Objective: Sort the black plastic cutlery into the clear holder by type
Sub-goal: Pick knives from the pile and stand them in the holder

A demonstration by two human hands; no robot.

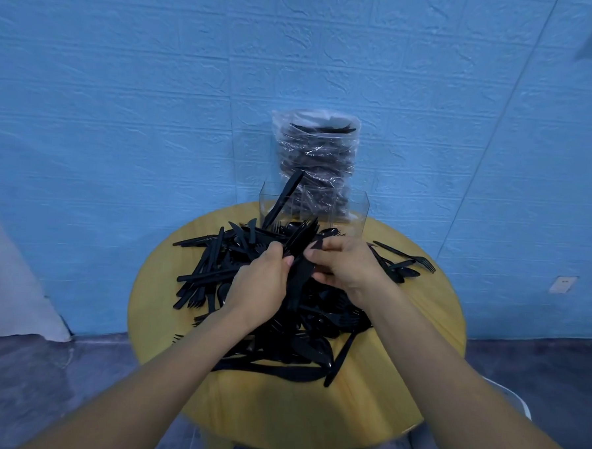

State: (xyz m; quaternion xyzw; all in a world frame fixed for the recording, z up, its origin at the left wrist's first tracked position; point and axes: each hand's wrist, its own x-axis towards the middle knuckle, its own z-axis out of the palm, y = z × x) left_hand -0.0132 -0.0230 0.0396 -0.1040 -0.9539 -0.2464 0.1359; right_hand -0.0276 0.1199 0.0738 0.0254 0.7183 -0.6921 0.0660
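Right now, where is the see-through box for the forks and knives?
The clear holder stands at the far edge of the round yellow table, just behind the cutlery pile and in front of the plastic bag of cutlery by the blue wall.

Black cutlery point(270, 302) heaped on a yellow wood-grain table point(420, 320); clear holder point(351, 213); blue brick-embossed wall point(122, 112).

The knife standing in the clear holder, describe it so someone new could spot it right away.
On the round yellow table, find the clear holder at the far edge by the blue wall. In its left compartment one black knife leans, poking above the rim; all other loose cutlery lies flat in the pile.
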